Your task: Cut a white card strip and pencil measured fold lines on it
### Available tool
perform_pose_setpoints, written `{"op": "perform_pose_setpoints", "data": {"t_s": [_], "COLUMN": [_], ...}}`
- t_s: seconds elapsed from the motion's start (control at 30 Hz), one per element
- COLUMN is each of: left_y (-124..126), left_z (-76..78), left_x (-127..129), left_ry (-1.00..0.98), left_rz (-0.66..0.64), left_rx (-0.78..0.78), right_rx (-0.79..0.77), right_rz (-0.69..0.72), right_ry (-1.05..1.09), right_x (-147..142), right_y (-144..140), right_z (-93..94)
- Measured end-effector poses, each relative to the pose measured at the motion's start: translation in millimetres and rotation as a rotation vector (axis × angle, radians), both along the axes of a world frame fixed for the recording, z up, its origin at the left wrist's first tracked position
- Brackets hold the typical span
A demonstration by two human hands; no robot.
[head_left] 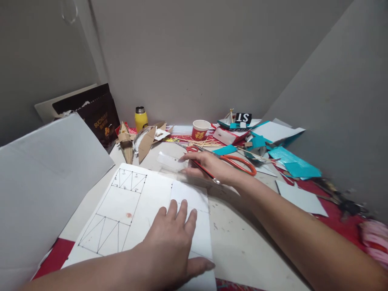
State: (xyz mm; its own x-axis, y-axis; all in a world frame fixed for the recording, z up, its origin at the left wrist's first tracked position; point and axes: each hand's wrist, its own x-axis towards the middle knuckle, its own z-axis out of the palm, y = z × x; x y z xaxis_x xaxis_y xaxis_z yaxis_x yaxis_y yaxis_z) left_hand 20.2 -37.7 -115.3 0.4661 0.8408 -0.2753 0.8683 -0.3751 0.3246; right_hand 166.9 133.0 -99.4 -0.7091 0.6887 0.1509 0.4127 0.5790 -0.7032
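Observation:
My left hand (172,238) lies flat, fingers spread, on a white sheet (157,194) bearing ruled black lines and triangles at its left. A smaller piece of white paper (189,196) lies under or beside its fingertips. Beyond the sheet's far edge, my right hand (206,163) holds a dark red-and-black pencil (201,169) slanting across the palm. Its thumb and forefinger reach to the right end of a clear plastic ruler (168,160); whether they grip it I cannot tell. Behind that hand lie red-handled scissors (191,149) and a larger orange-handled pair (242,163).
A white board (51,161) leans at left near a dark box (101,117). Further back stand a yellow bottle (141,119), cardboard pieces (147,143), a red paper cup (200,130) and thin wooden sticks (206,143). Teal and white scraps (294,161) crowd the right.

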Motion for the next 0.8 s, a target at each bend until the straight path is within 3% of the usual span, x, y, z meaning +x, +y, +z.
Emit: {"op": "perform_pose_setpoints", "data": {"t_s": [0.23, 0.33, 0.4, 0.47, 0.53, 0.6, 0.63, 0.7, 0.8], "left_y": [-3, 4, 16, 32, 49, 65, 71, 80, 88], "left_z": [-6.5, -2.7, 4.3, 13.1, 20.4, 23.9, 23.8, 21.0, 13.6], "left_x": [-1, -9, -22, -38, -56, -71, -77, -86, -96], "left_ry": [-0.023, -0.161, -0.348, -0.531, -0.635, -0.791, -0.915, -1.008, -1.113], "left_rz": [-0.031, 0.011, 0.161, 0.421, 0.606, 0.693, 0.708, 0.689, 0.688], "left_rx": [0.157, 0.297, 0.482, 0.697, 0.777, 0.579, 0.397, 0.221, 0.193], "right_rx": [0.014, 0.017, -0.001, -0.020, -0.024, -0.030, -0.042, -0.076, -0.130], "right_rz": [0.064, 0.114, 0.142, 0.160, 0.173, 0.197, 0.212, 0.237, 0.248], "right_ry": [-0.002, -0.018, -0.022, -0.021, -0.024, -0.015, -0.004, 0.023, 0.035], "right_x": [-5, -7, -6, -5, -5, -7, -7, -8, -5], "right_y": [-6, -10, -12, -12, -12, -13, -13, -11, -5], "right_z": [-3.7, -4.2, -2.2, 0.8, 3.3, 4.1, 3.6, 1.7, -0.8]}}
